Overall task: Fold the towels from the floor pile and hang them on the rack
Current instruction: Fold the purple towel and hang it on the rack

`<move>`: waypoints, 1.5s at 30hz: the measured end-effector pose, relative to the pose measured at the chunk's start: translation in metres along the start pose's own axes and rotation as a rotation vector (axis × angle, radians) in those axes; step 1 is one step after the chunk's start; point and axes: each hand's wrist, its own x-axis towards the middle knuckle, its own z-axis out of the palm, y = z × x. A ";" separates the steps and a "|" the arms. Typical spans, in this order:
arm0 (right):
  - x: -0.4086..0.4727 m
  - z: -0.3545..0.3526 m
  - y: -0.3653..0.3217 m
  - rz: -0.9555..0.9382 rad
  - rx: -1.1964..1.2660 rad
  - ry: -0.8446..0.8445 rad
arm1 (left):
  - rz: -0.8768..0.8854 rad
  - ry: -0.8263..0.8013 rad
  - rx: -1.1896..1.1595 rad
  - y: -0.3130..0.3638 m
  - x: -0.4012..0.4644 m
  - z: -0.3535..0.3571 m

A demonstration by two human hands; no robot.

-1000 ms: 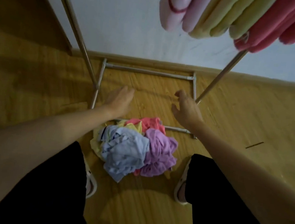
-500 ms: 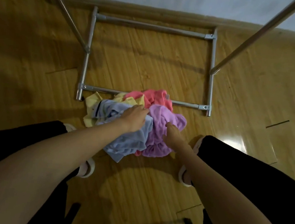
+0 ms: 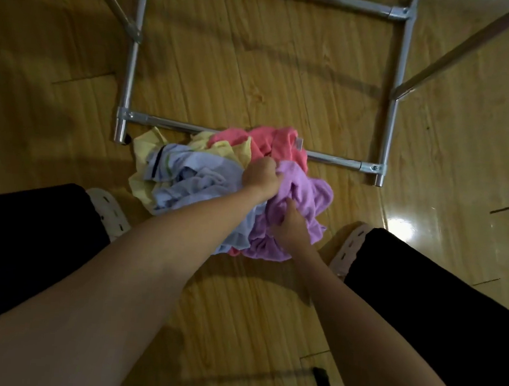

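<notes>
Both hands have sunk into the floor pile: left hand [image 3: 260,179] and right hand [image 3: 290,226] each bunch the purple towel [image 3: 305,194] in their grip (pickup step); next, lift it free of the blue towel [image 3: 192,181] beside.

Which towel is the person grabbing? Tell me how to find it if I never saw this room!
Find the metal rack base on the wooden floor; a crumpled pile of towels lies against its near bar. The purple towel is on the pile's right side, gripped by both the left hand and the right hand. Its neighbours are pale blue, yellow and pink.
</notes>
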 end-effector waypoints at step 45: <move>-0.318 -0.197 -0.073 -0.734 0.120 0.112 | 0.679 0.568 -1.080 0.107 -0.426 -0.271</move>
